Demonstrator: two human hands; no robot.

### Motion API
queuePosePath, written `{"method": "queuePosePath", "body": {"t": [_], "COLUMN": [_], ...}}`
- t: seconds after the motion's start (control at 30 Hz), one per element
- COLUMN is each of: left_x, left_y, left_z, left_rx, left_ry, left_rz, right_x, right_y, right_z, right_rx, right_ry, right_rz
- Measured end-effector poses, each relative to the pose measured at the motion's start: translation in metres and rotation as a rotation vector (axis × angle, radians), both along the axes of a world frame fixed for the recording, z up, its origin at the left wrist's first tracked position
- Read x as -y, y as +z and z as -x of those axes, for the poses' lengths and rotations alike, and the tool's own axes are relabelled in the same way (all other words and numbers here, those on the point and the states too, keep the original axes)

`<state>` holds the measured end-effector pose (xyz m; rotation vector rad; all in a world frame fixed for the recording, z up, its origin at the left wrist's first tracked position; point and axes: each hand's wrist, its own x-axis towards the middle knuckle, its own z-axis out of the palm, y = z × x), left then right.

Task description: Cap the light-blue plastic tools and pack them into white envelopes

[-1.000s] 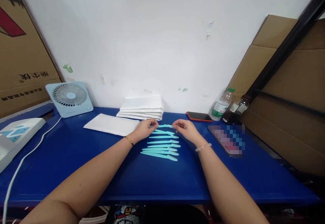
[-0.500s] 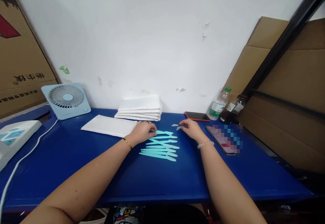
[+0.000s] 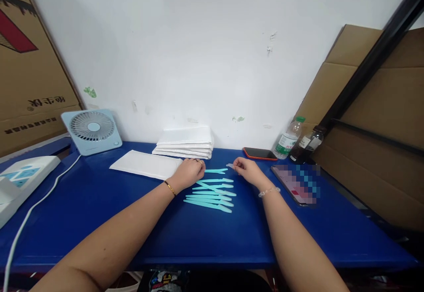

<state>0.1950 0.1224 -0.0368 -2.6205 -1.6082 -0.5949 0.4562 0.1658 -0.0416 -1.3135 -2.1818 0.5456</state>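
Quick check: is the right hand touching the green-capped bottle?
No, the right hand pinches a small translucent piece, apart from the green-capped bottle.

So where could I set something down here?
Bare blue table shows between the left forearm and right forearm, in front of the teal sticks; between the left forearm, fan and flat envelope; and right of the right forearm, nearer than the closer phone. Crowded: around the left hand and right hand, and back right, by the bottles and orange-edged phone.

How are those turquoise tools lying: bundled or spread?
Spread: most turquoise tools lie in a loose row on the blue table, some crossing; the left hand touches the farthest.
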Motion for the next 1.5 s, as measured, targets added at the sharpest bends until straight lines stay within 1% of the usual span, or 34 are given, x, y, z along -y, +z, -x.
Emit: {"method": "queuePosePath", "body": {"t": [0.1, 0.23, 0.37, 0.5, 0.8, 0.93, 1.0, 1.07, 1.13, 1.23, 1.3, 1.4, 1.5], "left_x": [0.0, -0.002, -0.004, -0.004, -0.003, 0.0, 0.002, 0.003, 0.003, 0.0, -0.003, -0.006, -0.009], "left_y": [0.003, 0.005, 0.005, 0.004, 0.004, 0.005, 0.006, 0.007, 0.007, 0.005, 0.001, -0.004, -0.008], "left_z": [0.001, 0.005, 0.007, 0.007, 0.006, 0.002, 0.0, -0.002, -0.001, 0.003, 0.007, 0.01, 0.01], "left_rx": [0.15, 0.297, 0.335, 0.327, 0.348, 0.385, 0.394, 0.377, 0.327, 0.217, 0.147, 0.074, 0.072], "left_ry": [0.043, -0.028, -0.063, -0.055, -0.074, -0.095, -0.104, -0.11, -0.11, -0.067, -0.017, 0.034, 0.046], "left_rz": [0.101, 0.132, 0.129, 0.131, 0.134, 0.147, 0.162, 0.177, 0.168, 0.086, 0.044, 0.074, 0.148], "right_x": [0.003, 0.004, 0.006, 0.007, 0.006, 0.012, 0.013, 0.01, 0.004, -0.009, -0.016, -0.022, -0.023], "right_y": [0.005, 0.009, 0.012, 0.013, 0.009, 0.01, 0.011, 0.01, 0.006, -0.007, -0.017, -0.027, -0.028], "right_z": [0.003, 0.007, 0.01, 0.011, 0.015, 0.022, 0.023, 0.02, 0.014, 0.004, 0.001, 0.004, 0.008], "right_rx": [-0.158, -0.374, -0.556, -0.61, -0.622, -0.629, -0.609, -0.57, -0.476, -0.207, -0.033, 0.116, 0.169], "right_ry": [0.019, 0.002, 0.029, 0.035, 0.043, 0.09, 0.119, 0.116, 0.046, -0.107, -0.137, -0.119, -0.121], "right_rz": [0.067, 0.144, 0.22, 0.254, 0.253, 0.325, 0.368, 0.349, 0.23, -0.051, -0.164, -0.178, -0.132]}}
